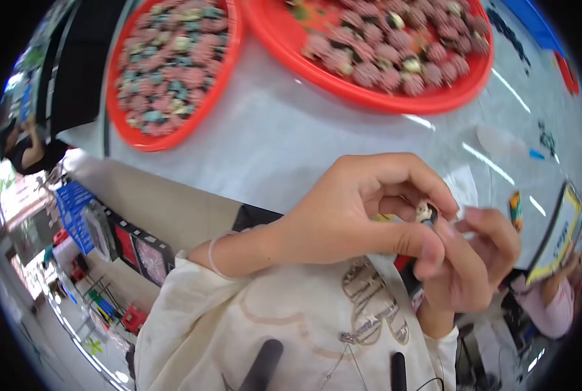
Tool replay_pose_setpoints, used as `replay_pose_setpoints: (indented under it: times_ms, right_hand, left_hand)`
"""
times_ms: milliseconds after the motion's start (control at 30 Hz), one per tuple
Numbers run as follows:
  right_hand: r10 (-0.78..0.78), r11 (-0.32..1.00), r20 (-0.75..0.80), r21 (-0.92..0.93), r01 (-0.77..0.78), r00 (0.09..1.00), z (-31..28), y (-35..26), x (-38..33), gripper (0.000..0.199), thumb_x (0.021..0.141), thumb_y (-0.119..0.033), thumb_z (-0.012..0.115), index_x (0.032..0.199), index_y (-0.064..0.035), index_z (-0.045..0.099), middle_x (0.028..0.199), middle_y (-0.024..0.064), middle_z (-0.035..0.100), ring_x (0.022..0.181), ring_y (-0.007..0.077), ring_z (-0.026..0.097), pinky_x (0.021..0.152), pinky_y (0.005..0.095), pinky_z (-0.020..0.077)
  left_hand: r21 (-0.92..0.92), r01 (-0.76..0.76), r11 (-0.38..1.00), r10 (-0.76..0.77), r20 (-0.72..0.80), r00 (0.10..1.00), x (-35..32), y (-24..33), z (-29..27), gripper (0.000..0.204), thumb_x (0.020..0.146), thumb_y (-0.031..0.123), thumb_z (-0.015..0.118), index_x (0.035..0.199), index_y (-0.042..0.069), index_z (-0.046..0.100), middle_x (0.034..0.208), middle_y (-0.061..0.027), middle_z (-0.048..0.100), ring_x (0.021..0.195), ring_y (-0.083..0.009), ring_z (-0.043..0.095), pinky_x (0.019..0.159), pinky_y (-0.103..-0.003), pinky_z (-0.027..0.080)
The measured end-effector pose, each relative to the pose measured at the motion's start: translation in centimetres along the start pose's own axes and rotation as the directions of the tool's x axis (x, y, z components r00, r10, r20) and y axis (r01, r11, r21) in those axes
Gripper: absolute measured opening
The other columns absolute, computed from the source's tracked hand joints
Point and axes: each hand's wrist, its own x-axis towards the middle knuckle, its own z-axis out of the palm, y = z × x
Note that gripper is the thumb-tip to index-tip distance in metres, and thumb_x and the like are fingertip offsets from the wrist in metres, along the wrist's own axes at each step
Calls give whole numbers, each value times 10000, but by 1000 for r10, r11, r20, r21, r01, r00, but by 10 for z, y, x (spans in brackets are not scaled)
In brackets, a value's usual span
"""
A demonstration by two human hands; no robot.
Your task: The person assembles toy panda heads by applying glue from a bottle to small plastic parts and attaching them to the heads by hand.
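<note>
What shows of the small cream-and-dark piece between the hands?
The cream-and-dark piece shows a pale, uneven patch beside a dark one; shape and material are unclear. Partly hidden, it is held up amid the curled fingers of the left hand, a fingertip of the right hand against or very near it.

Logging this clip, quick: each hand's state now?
Left hand: closed, holding a small black-and-white piece.
Right hand: curled at the piece; grip cannot be told.

From head height, one fisheye view faces steeply downward, close over the left hand (343, 212) and right hand (470, 267), its wide sweep taking in the shirt (200, 326) at six o'clock, table (265, 124) at twelve and floor (164, 205) at nine.
</note>
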Motion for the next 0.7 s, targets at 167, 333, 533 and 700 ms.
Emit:
replay_pose_setpoints:
  times_ms: [167, 333, 533, 700]
  right_hand:
    - [66, 997, -293, 50, -53, 954, -18, 26, -7, 355, 810, -345, 525, 882, 2, 547, 822, 138, 501, 668, 190, 471, 534, 226, 348]
    - [169, 984, -357, 110, -138, 919, -31, 42, -15, 357, 851, -306, 477, 927, 39, 527, 826, 116, 488, 614, 134, 399, 525, 220, 317]
    - [292, 952, -383, 200, -230, 877, -39, 44, -20, 207, 826, -177, 527, 879, 22, 545, 775, 103, 509, 590, 115, 416, 495, 196, 308]
    - [349, 931, -364, 236, -277, 864, -42, 46, -24, 130, 806, -70, 525, 872, 39, 550, 772, 95, 520, 605, 111, 436, 498, 184, 308]
  left_hand:
    - [983, -7, 185, 609, -109, 786, -14, 80, -54, 259, 719, 60, 596, 964, -11, 551, 911, -103, 573, 759, -157, 550, 672, -238, 430]
    - [860, 316, -401, 543, -54, 838, -31, 136, -62, 238, 726, 86, 561, 963, 57, 570, 917, -108, 567, 779, -254, 547, 713, -291, 424]
    - [963, 191, -191, 491, -74, 868, 12, 123, -26, 204, 761, 72, 507, 952, 15, 551, 953, -106, 556, 841, -200, 543, 730, -286, 412]
    - [904, 225, -363, 230, -148, 962, 33, 93, -35, 167, 762, 40, 498, 924, 2, 499, 886, -118, 548, 829, -237, 544, 725, -309, 420]
